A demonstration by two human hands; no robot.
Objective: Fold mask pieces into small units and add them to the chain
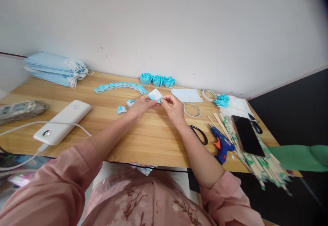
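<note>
Between my two hands is a small folded piece of blue-and-white mask fabric (155,95), held above the table. My left hand (142,105) grips its left and lower side, and my right hand (173,107) pinches its right corner. Small folded blue pieces (121,109) lie just left of my left hand, one partly hidden behind it. Behind them curves a strip of overlapping folded blue pieces (120,86). Three blue fabric roses (157,80) stand in a row against the wall. A flat face mask (186,95) rests beyond my right hand.
Rolls of tape (192,110), a blue glue gun (222,144), black-handled scissors (200,134), wrapped chopsticks (256,168), a phone (247,135) and another blue rose (221,100) are at right. At left are stacked masks (48,67), a corded white power bank (63,122) and a power strip (22,110).
</note>
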